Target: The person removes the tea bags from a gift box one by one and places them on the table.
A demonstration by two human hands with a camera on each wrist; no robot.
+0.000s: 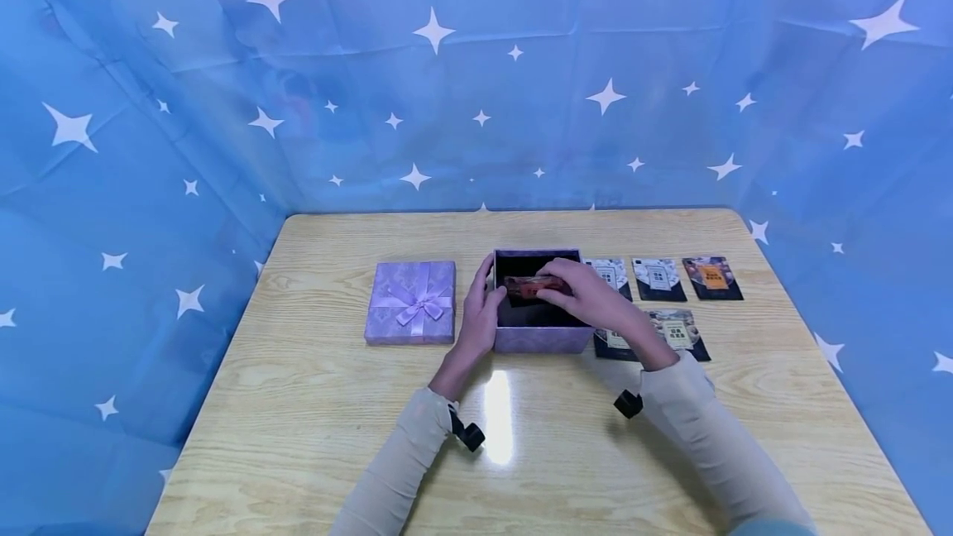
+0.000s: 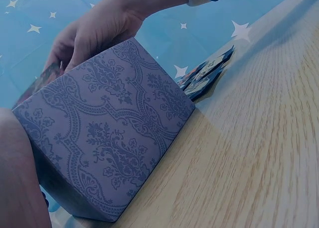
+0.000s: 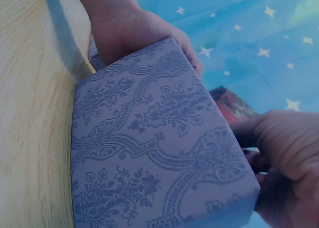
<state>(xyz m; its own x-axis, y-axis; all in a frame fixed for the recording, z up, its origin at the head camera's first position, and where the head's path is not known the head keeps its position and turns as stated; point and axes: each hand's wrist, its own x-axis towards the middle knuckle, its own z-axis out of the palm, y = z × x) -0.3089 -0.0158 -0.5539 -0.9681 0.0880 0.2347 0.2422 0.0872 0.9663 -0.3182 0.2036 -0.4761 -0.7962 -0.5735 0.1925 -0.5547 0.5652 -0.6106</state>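
Observation:
An uncovered purple patterned box [image 1: 543, 341] with a dark inside stands on the table. My left hand [image 1: 480, 317] holds its left wall, fingers along the outside and thumb at the rim. With my right hand [image 1: 584, 292] I pinch a flat dark-red packet [image 1: 521, 286] by its right end, over the box opening. The packet [image 3: 234, 104] shows above the rim in the right wrist view; its lower part is hidden by the box wall. In the left wrist view the right hand [image 2: 97, 36] reaches over the box [image 2: 114, 133].
A purple lid [image 1: 395, 284] with a ribbon bow lies left of the box. Right of it lie several flat packets, among them an orange-labelled one [image 1: 712, 278], a white-labelled one [image 1: 658, 279] and a cream-labelled one [image 1: 679, 333]. A blue starry curtain [image 1: 476, 147] hangs behind the table.

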